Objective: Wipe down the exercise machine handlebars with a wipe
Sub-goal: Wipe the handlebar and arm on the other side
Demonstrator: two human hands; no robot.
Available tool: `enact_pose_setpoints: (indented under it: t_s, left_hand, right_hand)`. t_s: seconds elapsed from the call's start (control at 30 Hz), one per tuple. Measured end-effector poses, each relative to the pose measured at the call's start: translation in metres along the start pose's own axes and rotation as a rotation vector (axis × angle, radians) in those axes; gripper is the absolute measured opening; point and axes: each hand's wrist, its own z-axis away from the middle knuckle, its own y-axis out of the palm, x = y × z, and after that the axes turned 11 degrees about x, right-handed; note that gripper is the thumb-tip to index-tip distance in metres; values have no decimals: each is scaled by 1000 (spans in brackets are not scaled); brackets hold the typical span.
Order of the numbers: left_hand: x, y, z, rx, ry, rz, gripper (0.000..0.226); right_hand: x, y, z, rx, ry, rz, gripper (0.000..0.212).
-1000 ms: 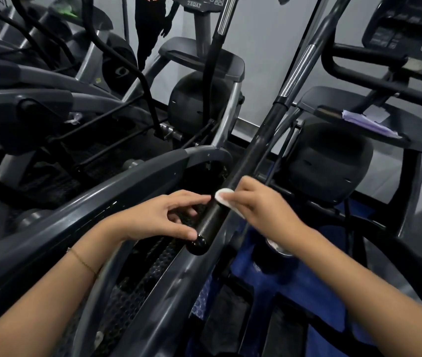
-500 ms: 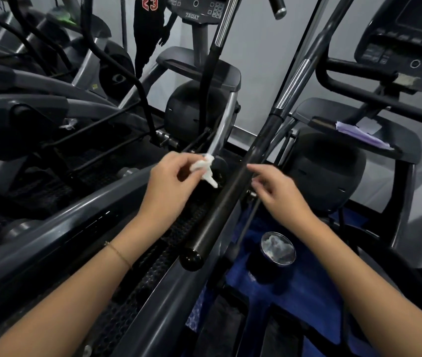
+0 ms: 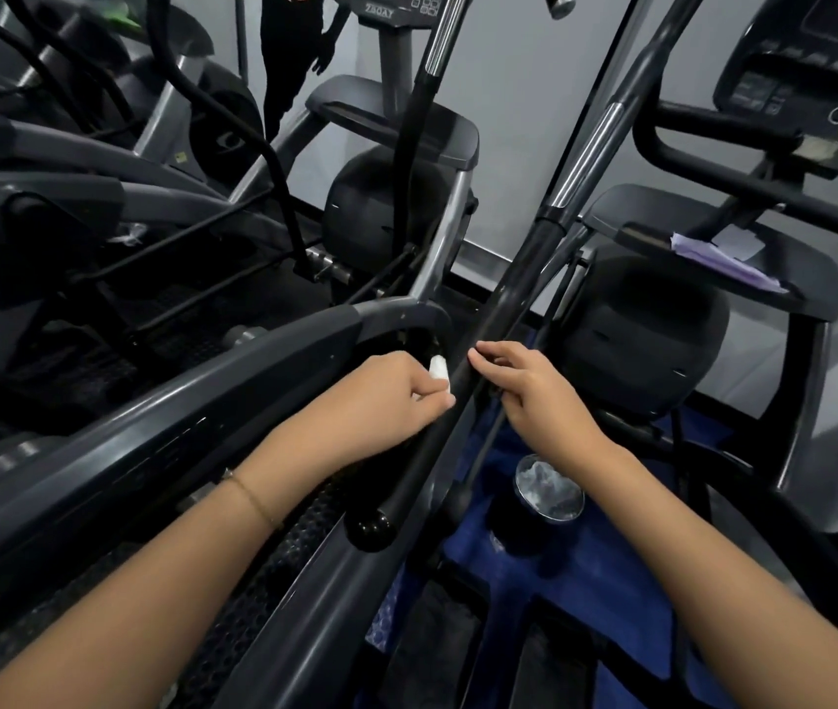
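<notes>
**White wipe held against the black handlebar**

Black rubber covers the near part of the handlebar (image 3: 419,468). It begins at a rounded end cap (image 3: 370,529) low in the view and rises away to a chrome section (image 3: 590,145). Just right of the cap, a round container (image 3: 549,491) with crumpled white sheets inside stands on the blue floor mat (image 3: 585,596).

A little farther along the bar, the left hand (image 3: 391,396) pinches a small folded wipe (image 3: 439,372) between thumb and bent fingers and holds it against the left side of the bar. The right hand (image 3: 539,401) is on the opposite side, with its bent fingertips touching the bar. Whether they close around it, I cannot tell.

The wipe looks light, soft and probably damp. It should follow the round shape easily, but it may bunch up or slip out of a weak pinch. I think it is better to wrap it around the bar under the fingers.

The bar is stiff, yet it looks like a swinging arm. The free hand should therefore take it by the rubber grip to steady it.

Beyond, a purple paper (image 3: 723,261) lies on the shelf (image 3: 815,286) of the next machine, under its console (image 3: 815,79). A person (image 3: 294,53) in dark clothes stands near the far wall.
</notes>
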Motion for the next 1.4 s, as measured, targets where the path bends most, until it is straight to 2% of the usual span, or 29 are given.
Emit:
enact_pose_setpoints:
  t_s: [0.13, 0.43, 0.53, 0.6, 0.7, 0.8, 0.93, 1.07, 1.27, 1.4]
  left_hand:
    - [-1, 0, 8, 66, -34, -277, 30]
    - [-1, -4, -5, 43, -38, -170, 27]
    - [0, -4, 5, 51, -12, -164, 27]
    - [-3, -5, 0, 39, -4, -156, 30]
    - [-9, -4, -25, 70, -2, -176, 33]
    - [-14, -3, -58, 90, 16, -200, 40]
    - [-16, -1, -89, 95, 25, -324, 40]
    - [-13, 3, -104, 79, 15, -383, 55]
    - [-38, -4, -157, 202, 42, -250, 54]
    - [-42, -1, -178, 187, 71, -236, 60]
  right_hand:
    - [-2, 0, 0, 29, 3, -26, 56]
    - [-5, -1, -3, 42, -8, -42, 58]
    - [-8, -5, -3, 22, -64, -43, 57]
    - [-20, -18, -14, -67, -100, 43, 55]
    - [-50, -54, -51, -166, 35, 249, 61]
    - [-76, -86, -85, 29, 171, 481, 70]
    - [-98, -89, -100, 232, 235, 675, 69]
    - [-109, -83, -100, 247, 233, 711, 71]
    - [-109, -84, -102, 265, 254, 629, 74]
    - [-108, -86, -102, 249, 258, 562, 76]
